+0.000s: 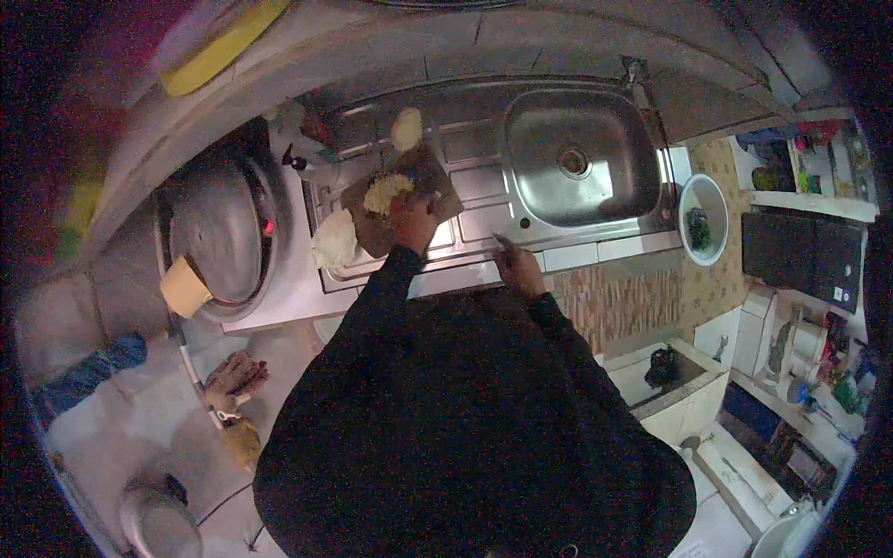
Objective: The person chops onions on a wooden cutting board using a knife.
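A dark cutting board (pixel 446 185) lies askew on the ribbed drainboard of a steel sink. On it is a heap of finely chopped pale food (pixel 386 195), perhaps cabbage. My left hand (pixel 415 223) rests over the board at the heap's near right side, its fingertips partly hidden. Close to the counter's front edge, my right hand (pixel 520 268) is curled around what looks like a small knife (pixel 499 241), of which only a pale tip shows. A pale rounded piece (pixel 335 240) sits left of the board, and a pale oval piece (pixel 407 129) lies beyond it.
The sink basin (pixel 582 178) is to the right, with a white bowl (pixel 703 220) of greens past it. At left stand a large metal pot (pixel 216 230) and a yellow mug (pixel 185 286). A dark-topped pump bottle (pixel 296 162) is behind the board. A broom (pixel 241 436) leans lower left.
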Available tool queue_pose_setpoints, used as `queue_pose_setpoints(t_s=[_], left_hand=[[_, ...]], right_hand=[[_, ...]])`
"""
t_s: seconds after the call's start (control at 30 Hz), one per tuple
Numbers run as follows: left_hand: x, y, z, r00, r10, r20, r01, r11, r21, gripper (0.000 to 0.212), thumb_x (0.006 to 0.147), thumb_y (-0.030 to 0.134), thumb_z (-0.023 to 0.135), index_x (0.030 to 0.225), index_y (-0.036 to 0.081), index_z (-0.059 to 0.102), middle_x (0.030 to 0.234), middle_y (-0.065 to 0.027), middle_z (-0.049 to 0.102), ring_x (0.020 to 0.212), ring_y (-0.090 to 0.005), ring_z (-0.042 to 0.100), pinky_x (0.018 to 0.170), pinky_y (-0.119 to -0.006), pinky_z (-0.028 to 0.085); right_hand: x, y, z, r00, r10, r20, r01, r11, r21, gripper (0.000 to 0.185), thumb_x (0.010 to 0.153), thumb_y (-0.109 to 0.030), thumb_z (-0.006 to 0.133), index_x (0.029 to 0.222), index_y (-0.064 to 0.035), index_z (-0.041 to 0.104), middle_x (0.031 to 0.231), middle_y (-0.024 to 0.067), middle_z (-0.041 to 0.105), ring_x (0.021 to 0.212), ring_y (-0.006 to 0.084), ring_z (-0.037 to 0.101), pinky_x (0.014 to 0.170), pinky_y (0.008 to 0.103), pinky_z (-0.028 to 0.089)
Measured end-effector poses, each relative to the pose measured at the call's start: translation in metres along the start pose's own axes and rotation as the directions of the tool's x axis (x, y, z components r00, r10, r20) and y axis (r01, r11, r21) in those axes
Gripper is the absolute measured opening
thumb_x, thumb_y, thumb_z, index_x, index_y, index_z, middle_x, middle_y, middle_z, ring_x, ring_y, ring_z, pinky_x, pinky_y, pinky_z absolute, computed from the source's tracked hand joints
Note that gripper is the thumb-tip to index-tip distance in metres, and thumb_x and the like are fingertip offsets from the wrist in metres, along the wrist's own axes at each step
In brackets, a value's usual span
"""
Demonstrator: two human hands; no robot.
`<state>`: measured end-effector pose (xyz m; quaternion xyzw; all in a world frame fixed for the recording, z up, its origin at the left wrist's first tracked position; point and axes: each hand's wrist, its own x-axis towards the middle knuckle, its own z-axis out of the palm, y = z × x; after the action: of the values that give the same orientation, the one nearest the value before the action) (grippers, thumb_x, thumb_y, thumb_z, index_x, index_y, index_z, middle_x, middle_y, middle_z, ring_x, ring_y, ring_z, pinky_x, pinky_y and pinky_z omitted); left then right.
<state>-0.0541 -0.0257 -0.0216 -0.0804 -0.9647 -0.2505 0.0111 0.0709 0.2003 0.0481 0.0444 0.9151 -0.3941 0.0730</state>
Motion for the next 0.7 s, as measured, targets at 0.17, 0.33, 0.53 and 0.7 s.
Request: queue_pose_setpoints(t_s=[0.17, 0.33, 0.53, 0.7], left_hand=[[-0.015, 0.0, -0.011, 0.998, -0.037, -0.058, 0.039, 0.998, 0.041, 0.028, 0.077, 0.034, 0.07, 0.097, 0.014, 0.073, 0.115, -0.0122, 0.067, 0.117, -0.0405, 0.053, 0.105, -0.055, 0.035], [-0.023, -0.013, -0.008, 0.999, -0.054, -0.002, 0.054, 0.998, -0.033, 0.034, 0.08, 0.038, 0.068, 0.1, 0.011, 0.073, 0.116, -0.0136, 0.067, 0.12, -0.0403, 0.052, 0.105, -0.055, 0.037], [-0.024, -0.006, -0.009, 0.986, -0.166, -0.027, 0.162, 0.979, -0.121, 0.034, 0.083, 0.035, 0.066, 0.103, 0.008, 0.072, 0.116, -0.0157, 0.066, 0.121, -0.038, 0.052, 0.104, -0.049, 0.042], [-0.027, 0.002, -0.014, 0.988, -0.105, -0.117, 0.085, 0.983, -0.163, 0.023, 0.085, 0.025, 0.065, 0.099, 0.009, 0.072, 0.108, -0.0137, 0.067, 0.111, -0.0363, 0.057, 0.1, -0.048, 0.044]], right_hand=[[-0.003, -0.011, 0.016, 0.99, 0.051, 0.131, -0.048, 0.998, -0.031, 0.041, 0.097, -0.028, 0.054, 0.133, -0.0084, 0.056, 0.086, 0.0264, 0.067, 0.086, 0.0432, 0.067, 0.075, 0.0498, 0.052], [-0.003, -0.019, 0.018, 0.981, 0.023, 0.191, -0.016, 0.999, -0.041, 0.043, 0.097, -0.028, 0.054, 0.135, -0.0081, 0.053, 0.088, 0.0267, 0.067, 0.086, 0.0454, 0.065, 0.075, 0.0524, 0.051], [-0.003, -0.019, 0.011, 0.967, 0.024, 0.255, 0.005, 0.994, -0.11, 0.047, 0.098, -0.027, 0.054, 0.143, -0.0173, 0.044, 0.09, 0.0278, 0.067, 0.087, 0.0477, 0.064, 0.076, 0.0539, 0.051], [-0.003, -0.021, 0.005, 0.959, -0.036, 0.281, 0.043, 0.999, -0.017, 0.053, 0.1, -0.023, 0.051, 0.15, -0.0267, 0.034, 0.105, 0.0295, 0.064, 0.096, 0.0474, 0.063, 0.081, 0.0527, 0.051]])
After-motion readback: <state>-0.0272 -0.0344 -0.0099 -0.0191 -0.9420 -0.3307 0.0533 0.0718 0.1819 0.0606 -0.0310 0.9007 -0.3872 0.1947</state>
